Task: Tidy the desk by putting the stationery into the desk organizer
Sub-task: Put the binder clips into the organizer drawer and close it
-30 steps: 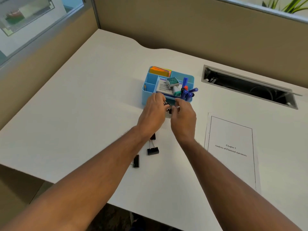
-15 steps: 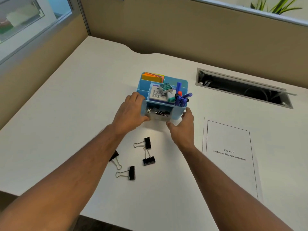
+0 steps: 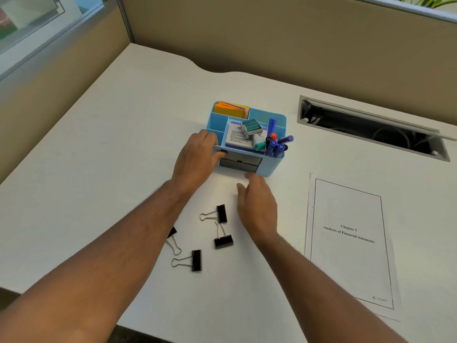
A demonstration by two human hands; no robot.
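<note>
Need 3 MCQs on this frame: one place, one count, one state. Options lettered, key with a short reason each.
1. Where does the printed sheet lie relative to the desk organizer?
A. Nearer the person and to the right
B. Behind it, by the wall
C. Under it

2. How many binder clips lie on the desk?
A. Two
B. Four
C. Six

3. What is the state of the organizer's front drawer?
A. Pulled fully out
B. Pushed in
C. Removed and lying on the desk

Key:
1. A: the sheet lies flat on the desk, right of the right hand and nearer the person than the organizer.
2. B: clips show at, plus one half hidden by the left forearm.
3. B: the drawer front sits flush in the organizer, while the left hand holds the organizer's left side.
</note>
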